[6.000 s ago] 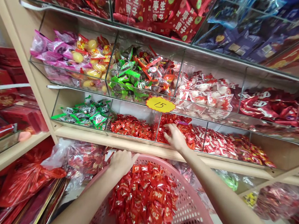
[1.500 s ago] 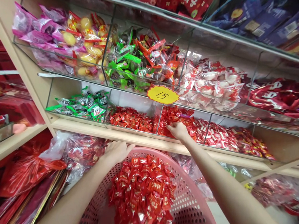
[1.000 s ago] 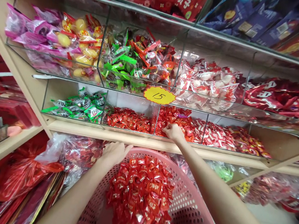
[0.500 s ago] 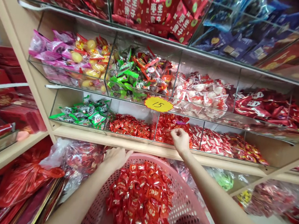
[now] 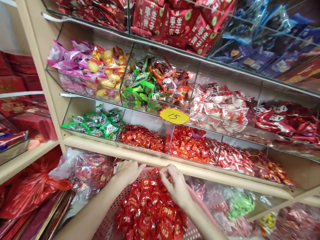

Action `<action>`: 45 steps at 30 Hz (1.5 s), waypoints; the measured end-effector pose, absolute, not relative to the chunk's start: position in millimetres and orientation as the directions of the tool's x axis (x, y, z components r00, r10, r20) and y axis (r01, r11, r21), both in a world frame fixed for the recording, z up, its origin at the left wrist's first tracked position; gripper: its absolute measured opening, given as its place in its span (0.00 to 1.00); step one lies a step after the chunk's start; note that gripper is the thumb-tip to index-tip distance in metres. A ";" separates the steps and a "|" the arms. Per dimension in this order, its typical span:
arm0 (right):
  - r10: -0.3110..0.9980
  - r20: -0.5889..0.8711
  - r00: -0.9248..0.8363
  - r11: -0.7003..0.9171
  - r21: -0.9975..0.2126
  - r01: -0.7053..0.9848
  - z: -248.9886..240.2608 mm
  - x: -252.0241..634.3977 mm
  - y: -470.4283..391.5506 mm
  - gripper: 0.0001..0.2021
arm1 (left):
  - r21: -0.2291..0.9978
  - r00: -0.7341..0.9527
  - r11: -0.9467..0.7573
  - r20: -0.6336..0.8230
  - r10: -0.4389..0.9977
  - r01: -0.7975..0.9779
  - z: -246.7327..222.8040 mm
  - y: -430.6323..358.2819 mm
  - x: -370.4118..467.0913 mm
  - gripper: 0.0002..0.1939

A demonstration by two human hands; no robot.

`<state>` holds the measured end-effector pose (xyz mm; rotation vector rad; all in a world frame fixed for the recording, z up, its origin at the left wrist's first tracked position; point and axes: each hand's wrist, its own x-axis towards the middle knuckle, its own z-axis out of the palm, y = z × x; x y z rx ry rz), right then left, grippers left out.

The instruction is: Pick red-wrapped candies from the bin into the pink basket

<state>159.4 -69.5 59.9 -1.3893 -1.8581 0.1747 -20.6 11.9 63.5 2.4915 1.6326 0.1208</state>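
A pink perforated basket point(image 5: 194, 237) stands below the shelf, heaped with red wrapped candies point(image 5: 152, 212). My left hand point(image 5: 129, 171) grips its far rim, left of centre, thumb pointing right. Over the far side of the basket, right of the heap, is my right hand point(image 5: 174, 183). Its fingers are curled and close to the topmost red candies; whether one is between them is hidden. Just above, a bin of similar red candies point(image 5: 189, 147) sits in the lowest shelf row, with a purple wrapper among them.
Clear-walled bins of green-wrapped sweets point(image 5: 100, 122), red-and-white candies point(image 5: 232, 156) and larger packets line the shelves. A yellow price tag point(image 5: 174, 116) reads 15. Plastic bags of candy point(image 5: 94, 170) lie beneath the shelf; a red bag point(image 5: 33, 187) stands at lower left.
My right hand has moved down from the red candy bin to the basket's far side. My left hand stays on the rim. The view has shifted slightly.
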 end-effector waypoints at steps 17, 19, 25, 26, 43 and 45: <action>0.879 0.440 -0.184 0.324 -0.269 0.907 40.0 164.5 -51.8 0.08 | 0.153 0.405 -0.400 -0.004 0.914 0.904 58.6 16.9 -20.2 0.34; 0.867 0.463 -0.181 0.325 -0.253 0.911 46.6 167.3 -53.6 0.09 | 0.153 0.401 -0.396 -0.002 0.916 0.906 58.5 17.5 -20.1 0.33; 0.766 0.642 0.018 0.258 -0.334 0.907 84.4 195.6 -41.9 0.13 | 0.158 0.407 -0.397 -0.031 0.913 0.904 60.8 17.4 -18.7 0.34; 0.776 0.626 0.069 0.225 -0.378 0.898 89.9 203.9 -35.0 0.11 | 0.161 0.412 -0.402 -0.032 0.911 0.902 61.2 17.1 -18.6 0.33; 0.985 0.085 0.150 -0.052 -0.684 0.728 84.9 258.9 36.5 0.06 | 0.150 0.406 -0.395 -0.044 0.913 0.906 58.5 17.4 -20.4 0.34; 0.986 0.085 0.145 -0.043 -0.706 0.707 82.9 259.7 36.4 0.05 | 0.155 0.396 -0.385 -0.051 0.917 0.910 58.7 17.8 -20.1 0.35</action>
